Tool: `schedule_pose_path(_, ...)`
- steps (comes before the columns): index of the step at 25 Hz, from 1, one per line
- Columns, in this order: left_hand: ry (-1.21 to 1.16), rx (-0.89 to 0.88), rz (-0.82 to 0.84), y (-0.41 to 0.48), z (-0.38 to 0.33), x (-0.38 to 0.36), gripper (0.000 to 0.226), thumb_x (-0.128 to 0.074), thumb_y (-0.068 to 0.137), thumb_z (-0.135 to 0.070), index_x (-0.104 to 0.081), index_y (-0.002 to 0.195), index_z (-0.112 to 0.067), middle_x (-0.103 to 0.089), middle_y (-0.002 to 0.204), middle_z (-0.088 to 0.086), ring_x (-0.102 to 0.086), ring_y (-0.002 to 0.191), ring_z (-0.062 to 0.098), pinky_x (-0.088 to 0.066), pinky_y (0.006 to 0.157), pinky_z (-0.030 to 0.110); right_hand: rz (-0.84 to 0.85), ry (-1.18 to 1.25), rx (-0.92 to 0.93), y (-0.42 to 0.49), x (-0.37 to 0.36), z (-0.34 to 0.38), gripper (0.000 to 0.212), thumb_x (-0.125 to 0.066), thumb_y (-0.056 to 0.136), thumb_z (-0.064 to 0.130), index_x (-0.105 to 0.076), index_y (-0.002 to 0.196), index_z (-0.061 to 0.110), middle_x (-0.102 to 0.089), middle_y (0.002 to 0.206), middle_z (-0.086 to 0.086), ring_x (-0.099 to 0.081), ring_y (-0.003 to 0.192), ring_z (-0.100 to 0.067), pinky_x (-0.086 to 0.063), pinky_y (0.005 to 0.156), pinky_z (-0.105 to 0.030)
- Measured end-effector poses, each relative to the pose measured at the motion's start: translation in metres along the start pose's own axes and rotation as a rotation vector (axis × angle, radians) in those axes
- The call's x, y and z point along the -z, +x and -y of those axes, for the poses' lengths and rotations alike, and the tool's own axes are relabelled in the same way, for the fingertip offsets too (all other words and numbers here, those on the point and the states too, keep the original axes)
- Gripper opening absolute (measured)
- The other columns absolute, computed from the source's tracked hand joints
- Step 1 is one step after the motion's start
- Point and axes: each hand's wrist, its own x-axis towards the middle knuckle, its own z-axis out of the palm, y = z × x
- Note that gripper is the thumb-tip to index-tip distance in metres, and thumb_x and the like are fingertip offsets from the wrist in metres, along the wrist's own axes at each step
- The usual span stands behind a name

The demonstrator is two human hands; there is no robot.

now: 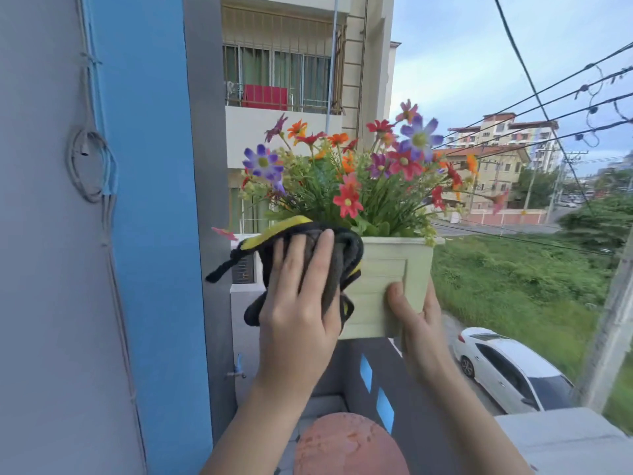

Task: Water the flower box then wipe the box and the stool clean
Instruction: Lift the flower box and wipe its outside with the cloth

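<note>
A pale green flower box (387, 269), full of mixed red, orange and purple flowers (349, 173), is held up in the air in front of me. My right hand (419, 323) grips its lower right corner, thumb on the front face. My left hand (298, 303) presses a dark grey cloth with yellow trim (308, 245) against the box's left side, fingers spread over the cloth. Below, at the bottom edge, shows the round reddish top of the stool (346, 447).
A grey and blue wall (144, 234) with looped cables stands close on the left. A grey balcony parapet (404, 382) runs ahead; beyond it are a drop to the street, a white car (513, 368), grass and overhead wires.
</note>
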Motion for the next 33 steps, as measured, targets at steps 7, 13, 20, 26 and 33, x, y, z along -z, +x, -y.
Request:
schedule_pose_path(7,-0.970,0.981,0.217,-0.008,0.012,0.011,0.017,-0.054,0.092,-0.030,-0.066,0.101,-0.022,-0.071,0.077,-0.016,-0.061,0.083,0.012,-0.050,0.069,0.018,0.030,0.144,-0.110,0.005,0.008,0.004,0.089,-0.084,0.044,0.054,-0.055,0.120,0.017,-0.073,0.107,-0.001,-0.066,0.104,-0.019,-0.056,0.086,-0.036)
schedule_pose_path(13,-0.691,0.961,0.407,-0.011,0.007,0.005,0.021,-0.042,0.092,-0.049,-0.060,0.103,-0.046,-0.059,0.080,-0.008,-0.055,0.071,0.008,-0.050,0.071,0.032,-0.018,0.247,-0.192,0.008,0.006,0.002,0.106,-0.085,0.039,0.054,-0.049,0.128,0.009,-0.073,0.105,-0.003,-0.069,0.097,-0.020,-0.059,0.068,-0.034)
schedule_pose_path(20,-0.699,0.813,0.333,0.011,0.026,0.002,0.022,-0.043,0.095,-0.042,-0.061,0.106,-0.037,-0.066,0.090,-0.008,-0.060,0.082,0.005,-0.045,0.082,0.030,0.027,0.190,-0.223,0.011,0.018,-0.002,0.104,-0.084,0.037,0.060,-0.054,0.124,0.009,-0.073,0.103,-0.004,-0.069,0.093,-0.023,-0.059,0.068,-0.035)
schedule_pose_path(26,-1.344,1.438,0.342,0.013,0.035,0.015,0.038,-0.069,0.073,-0.050,-0.054,0.063,-0.017,-0.051,0.043,0.000,-0.053,0.036,0.011,-0.045,0.041,0.016,0.123,0.358,-0.266,0.008,0.019,-0.002,0.078,-0.090,0.028,0.049,-0.072,0.095,0.013,-0.076,0.085,-0.008,-0.072,0.072,-0.022,-0.057,0.052,-0.030)
schedule_pose_path(33,-1.078,1.200,0.237,0.002,0.038,0.014,0.021,-0.074,0.070,-0.006,-0.067,0.061,-0.024,-0.064,0.057,-0.006,-0.064,0.063,0.017,-0.055,0.062,0.037,0.117,-0.252,-0.547,0.023,0.017,0.004,0.084,-0.044,0.052,0.080,-0.051,0.123,0.036,-0.061,0.126,-0.004,-0.064,0.108,-0.023,-0.058,0.076,-0.046)
